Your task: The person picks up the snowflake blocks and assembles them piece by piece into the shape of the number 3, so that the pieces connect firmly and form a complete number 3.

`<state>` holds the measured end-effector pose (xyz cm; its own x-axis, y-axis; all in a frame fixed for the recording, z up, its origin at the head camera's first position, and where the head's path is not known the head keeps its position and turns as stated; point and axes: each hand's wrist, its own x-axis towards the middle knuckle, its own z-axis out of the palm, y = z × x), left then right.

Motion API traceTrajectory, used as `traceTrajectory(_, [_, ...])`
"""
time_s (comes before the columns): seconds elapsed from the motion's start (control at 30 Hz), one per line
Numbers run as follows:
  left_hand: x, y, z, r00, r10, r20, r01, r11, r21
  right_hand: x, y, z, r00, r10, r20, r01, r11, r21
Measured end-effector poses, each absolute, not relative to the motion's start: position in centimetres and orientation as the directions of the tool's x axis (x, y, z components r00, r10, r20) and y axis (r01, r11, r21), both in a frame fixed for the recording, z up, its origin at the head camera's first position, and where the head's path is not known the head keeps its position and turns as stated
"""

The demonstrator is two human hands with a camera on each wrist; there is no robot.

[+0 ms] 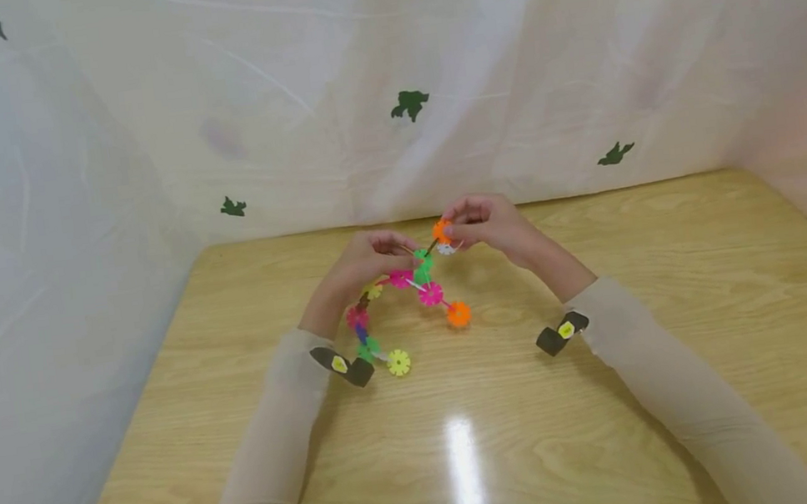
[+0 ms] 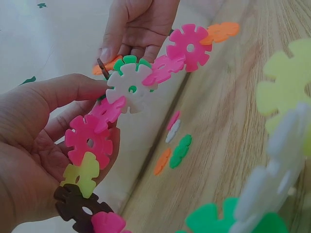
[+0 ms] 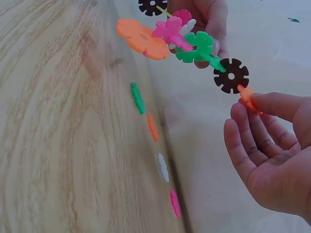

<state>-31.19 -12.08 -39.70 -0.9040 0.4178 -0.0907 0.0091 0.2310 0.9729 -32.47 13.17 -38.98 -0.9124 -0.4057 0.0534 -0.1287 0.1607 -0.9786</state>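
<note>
A chain of colourful slotted plastic flower discs hangs between the two hands. My left hand (image 1: 367, 265) grips it near a white disc (image 2: 129, 87) and pink discs (image 2: 89, 141). With thumb and fingers, my right hand (image 1: 495, 228) pinches an orange disc (image 3: 248, 98), which is joined to a dark brown disc (image 3: 231, 76). That brown disc connects to a green disc (image 3: 197, 47). One branch ends in another orange disc (image 1: 459, 314). The other curves below the left hand to a yellow disc (image 1: 399, 363).
Several loose discs lie near the back edge of the wooden table (image 1: 510, 441), among them a green piece (image 3: 137, 98), a white piece (image 3: 162, 167) and a pink piece (image 3: 175, 203). Behind the table hangs a pale cloth (image 1: 283, 132) with green leaf shapes.
</note>
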Motion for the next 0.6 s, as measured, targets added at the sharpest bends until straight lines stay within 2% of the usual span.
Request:
traceTrajectory(0.27, [-31.15, -11.94, -39.85, -0.904, 0.423, -0.059, 0.052, 0.246, 0.968, -32.67, 13.64, -39.16, -0.889, -0.448, 0.093, -0.181, 0.156, -0.971])
traceTrajectory(0.6, [-30.94, -11.36, -39.73, -0.920, 0.389, -0.045, 0.055, 0.242, 0.969, -32.86, 13.79, -39.37, -0.894, -0.430, 0.127, -0.195, 0.119, -0.973])
